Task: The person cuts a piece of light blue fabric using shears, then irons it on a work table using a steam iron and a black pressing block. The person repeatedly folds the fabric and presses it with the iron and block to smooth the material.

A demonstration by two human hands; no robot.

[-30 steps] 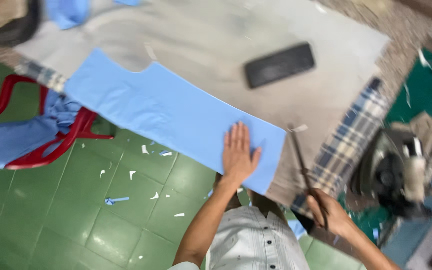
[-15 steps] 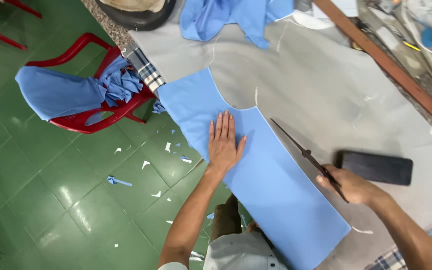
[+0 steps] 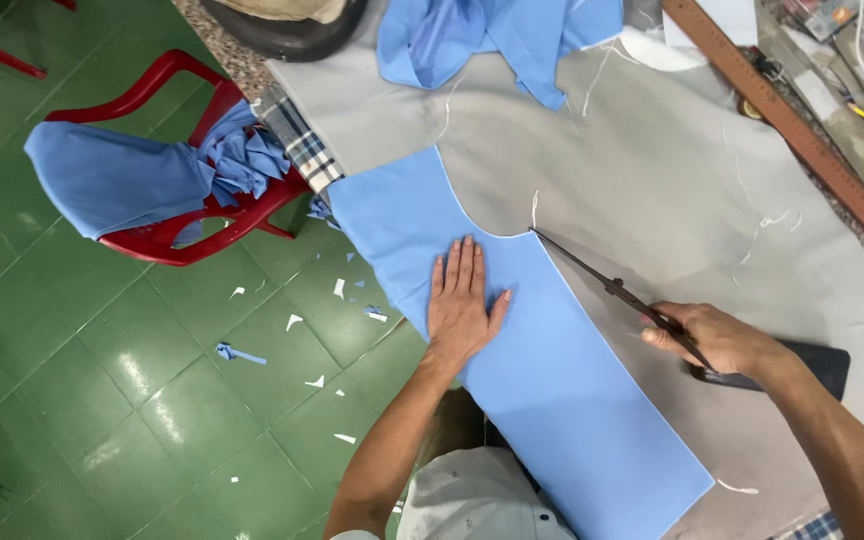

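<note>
The right hand [image 3: 717,338] is curled around the handles of a pair of scissors [image 3: 607,287], so the handles are hidden in its grip; the blade tips reach the curved edge of the blue fabric panel [image 3: 552,400] ahead of the left hand [image 3: 460,305], which lies flat on that panel with fingers spread. The panel's near end is cut off by the frame. A dark flat object [image 3: 822,365] lies half hidden under the right wrist. Beyond the hands, more blue cloth [image 3: 492,35] is bunched on the grey-covered bench [image 3: 672,170]; a wooden ruler [image 3: 792,125] runs past the right hand. Left of the left hand stands a red chair [image 3: 167,240] draped with blue cloth.
</note>
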